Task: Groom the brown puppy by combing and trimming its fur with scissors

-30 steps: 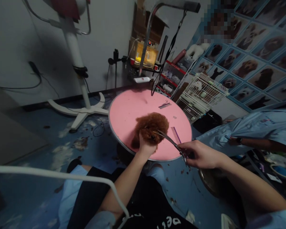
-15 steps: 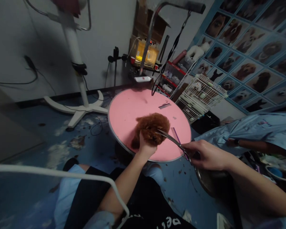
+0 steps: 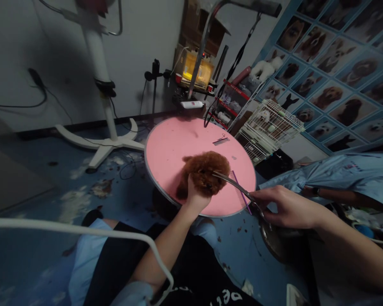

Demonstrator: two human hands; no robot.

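A small curly brown dog (image 3: pixel 207 168) is on a round pink grooming table (image 3: pixel 166 144), near its front edge. My left hand (image 3: pixel 196 197) is closed under the dog's muzzle and chin, its fingers partly hidden by fur. In my right hand (image 3: pixel 282 208) I hold long curved scissors (image 3: pixel 236 183) by the handles. Their tips lie against the fur at the side of the dog's face, by the eye. A purple comb (image 3: pixel 241 193) lies on the table beneath the scissors, at the right edge.
Smaller scissors and a comb (image 3: pixel 221 140) lie farther back on the table. A metal grooming arm (image 3: pixel 198 55) with a black strap (image 3: pixel 239 55) rises behind it. A white stand (image 3: pixel 105 114) is left, wire cages (image 3: pixel 271 123) right. A person in blue (image 3: pixel 344 170) stands at the right.
My right hand and the scissors have shifted slightly right, with the tips still at the dog's face. The dog's head has turned a little to the right; my left hand keeps its hold.
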